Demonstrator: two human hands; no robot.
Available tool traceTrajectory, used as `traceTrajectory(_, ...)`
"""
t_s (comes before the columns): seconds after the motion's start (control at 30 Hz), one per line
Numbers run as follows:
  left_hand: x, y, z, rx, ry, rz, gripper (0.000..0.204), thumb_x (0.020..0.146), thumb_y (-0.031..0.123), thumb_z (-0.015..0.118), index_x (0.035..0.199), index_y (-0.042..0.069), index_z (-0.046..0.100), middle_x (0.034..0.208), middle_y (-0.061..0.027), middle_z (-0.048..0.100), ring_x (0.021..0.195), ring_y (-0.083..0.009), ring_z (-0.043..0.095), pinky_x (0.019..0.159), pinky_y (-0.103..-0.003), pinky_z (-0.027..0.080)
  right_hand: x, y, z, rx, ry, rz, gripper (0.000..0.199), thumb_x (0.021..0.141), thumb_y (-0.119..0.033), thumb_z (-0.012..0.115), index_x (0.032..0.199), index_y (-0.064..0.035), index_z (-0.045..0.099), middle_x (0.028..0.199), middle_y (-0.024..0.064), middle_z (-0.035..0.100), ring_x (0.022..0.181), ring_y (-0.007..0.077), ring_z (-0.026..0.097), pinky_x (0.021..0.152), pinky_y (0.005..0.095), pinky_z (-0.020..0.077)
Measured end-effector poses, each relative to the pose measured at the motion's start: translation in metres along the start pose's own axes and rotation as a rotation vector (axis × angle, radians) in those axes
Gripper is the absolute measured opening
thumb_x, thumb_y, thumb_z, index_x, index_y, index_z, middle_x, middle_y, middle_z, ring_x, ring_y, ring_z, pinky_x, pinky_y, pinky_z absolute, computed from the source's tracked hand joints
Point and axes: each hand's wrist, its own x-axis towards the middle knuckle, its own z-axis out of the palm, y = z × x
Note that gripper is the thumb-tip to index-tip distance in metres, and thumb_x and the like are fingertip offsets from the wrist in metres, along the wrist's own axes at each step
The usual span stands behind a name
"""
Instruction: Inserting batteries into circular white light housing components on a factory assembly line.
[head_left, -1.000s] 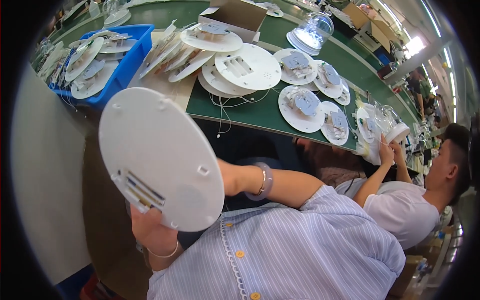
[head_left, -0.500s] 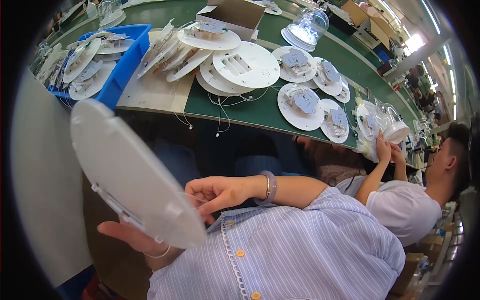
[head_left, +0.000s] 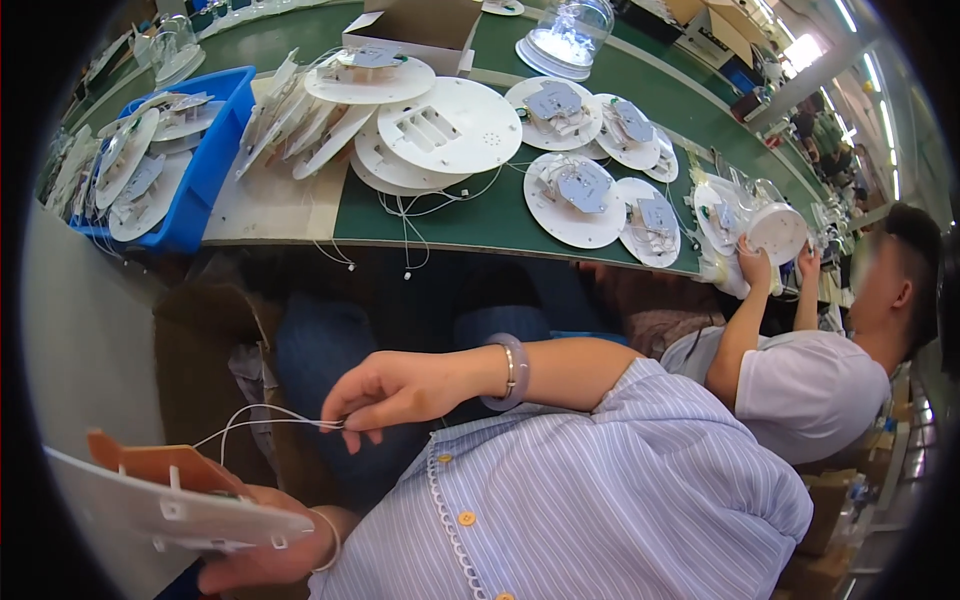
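Note:
At the lower left, my left hand [head_left: 275, 550] grips a white round plastic base [head_left: 170, 512], which is tilted and seen nearly edge-on. An orange-brown circuit board [head_left: 165, 465] stands on its upper side. Thin white wires [head_left: 265, 408] run from the base to my right hand [head_left: 395, 388], whose fingers are closed on their ends. A purplish bangle and a metal one circle that wrist. What sits at the wire tips is hidden by my fingers. Both hands are in front of my body, below the bench edge.
On the green bench [head_left: 440, 222] lie stacked white discs [head_left: 470, 115] and several with grey boards [head_left: 580, 190]. Left is a blue bin [head_left: 205, 185] of discs; behind stand an open carton [head_left: 415, 30] and a lit dome [head_left: 567, 38]. At right, a co-worker [head_left: 800, 385] handles a clear dome.
My left hand has lowered the base and turned it, bringing the orange-brown board into view. My right hand has drawn the wires away from it. The co-worker's dome has turned.

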Motion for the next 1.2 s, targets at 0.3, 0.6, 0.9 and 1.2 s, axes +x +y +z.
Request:
traceTrajectory(0.3,-0.006,-0.016,0.029,0.768,0.560,0.617,0.063,0.079,0.037,0.051,0.127,0.010,0.020,0.131,-0.0154,0.022,0.121,-0.0266,0.023,0.101,-0.035,0.020,0.026,-0.020,0.024,-0.170,-0.030,-0.267,0.032,0.074,-0.010,0.052,0.104,-0.0010,0.045,0.062,0.0059,0.056,0.052,0.0109,0.050,0.049,0.0231,0.0379)
traceTrajectory(0.6,0.012,-0.028,0.032,0.806,0.444,0.945,0.055,0.073,0.042,0.058,0.118,0.013,0.042,0.124,-0.0150,0.037,0.118,-0.0230,0.032,0.101,-0.033,0.016,0.023,-0.020,0.025,-0.214,-0.018,-0.264,0.021,0.077,-0.011,0.052,0.095,-0.0006,0.051,0.067,0.0075,0.059,0.054,0.0119,0.052,0.049,0.0229,0.0391)
traceTrajectory(0.9,-0.029,-0.019,0.005,0.260,0.374,-0.208,0.059,0.085,0.049,0.030,0.129,0.012,0.023,0.133,-0.0062,0.025,0.121,-0.0243,0.026,0.102,-0.040,0.017,-0.016,-0.030,0.001,0.082,0.331,-0.249,0.024,0.085,-0.019,0.045,0.101,-0.0014,0.052,0.087,0.0054,0.058,0.079,0.0108,0.054,0.071,0.0251,0.0441)
traceTrajectory(1.2,-0.009,-0.085,0.004,0.227,0.081,-1.104,0.040,0.088,0.017,0.038,0.122,-0.001,0.027,0.119,-0.0145,0.040,0.107,-0.0215,0.043,0.083,-0.033,0.042,-0.084,-0.048,-0.002,0.218,0.924,-0.493,0.038,0.080,-0.009,0.052,0.114,0.0005,0.040,0.108,0.0110,0.051,0.096,0.0181,0.051,0.082,0.0302,0.0414)
